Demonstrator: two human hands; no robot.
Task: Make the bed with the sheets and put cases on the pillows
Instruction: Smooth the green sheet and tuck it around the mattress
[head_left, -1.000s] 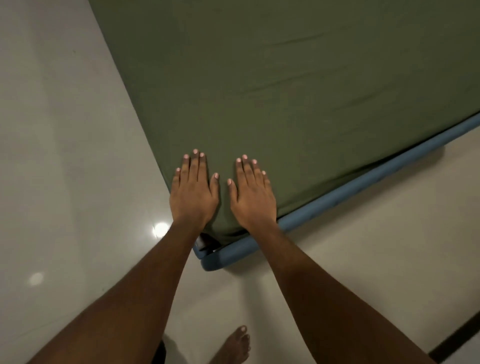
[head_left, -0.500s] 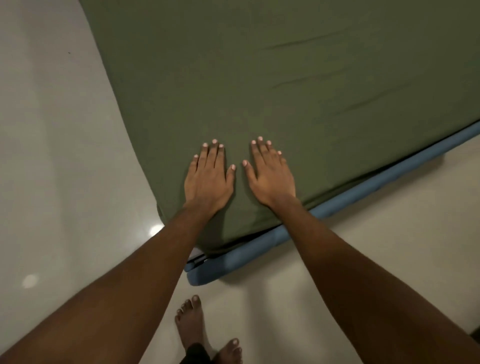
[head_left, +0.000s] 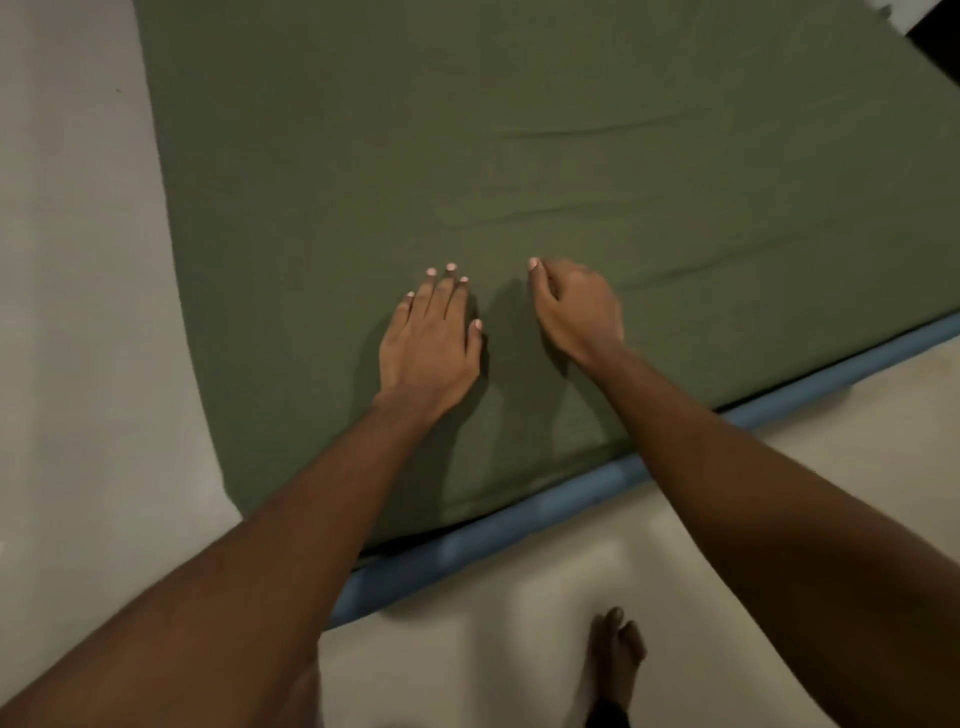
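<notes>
Both hands slid up the sheet (head_left: 519, 130), away from the near corner of the bed (head_left: 519, 512) it covers. Left hand (head_left: 428, 343) lies flat, fingers pressed together. Right hand (head_left: 576, 306) has its fingers curled, and it's too blurry to tell if it's pinching anything.

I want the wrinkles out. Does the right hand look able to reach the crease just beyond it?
Probably yes: the right hand is over the green sheet just short of the crease, and only bare fabric lies between them.
</notes>
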